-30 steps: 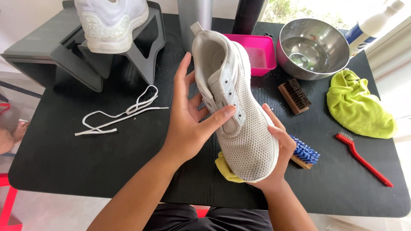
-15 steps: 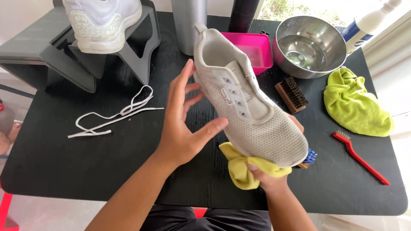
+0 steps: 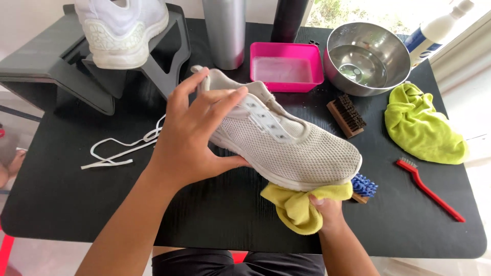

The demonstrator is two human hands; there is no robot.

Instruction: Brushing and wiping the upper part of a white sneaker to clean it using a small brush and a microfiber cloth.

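Note:
A white mesh sneaker (image 3: 296,145) without laces lies on its side above the black table (image 3: 66,204), toe pointing right. My left hand (image 3: 197,133) grips it around the heel and tongue. Below the toe, my right hand (image 3: 325,209) is closed on a crumpled yellow cloth (image 3: 299,204), which presses against the sole edge near the toe. A blue-bristled brush (image 3: 364,186) peeks out just behind the cloth and the toe.
A loose white shoelace (image 3: 120,148) lies at left. The second white sneaker (image 3: 123,25) sits on a black stand at the back left. At the back stand a pink tray (image 3: 286,66), a steel bowl (image 3: 368,56) and a metal bottle (image 3: 225,30). At right lie a brown brush (image 3: 347,115), a green cloth (image 3: 422,128) and a red brush (image 3: 429,189).
The sneaker has been turned from sole-down upright to lying sideways with toe to the right. My left hand shifted onto the heel; my right hand now holds the yellow cloth under the toe.

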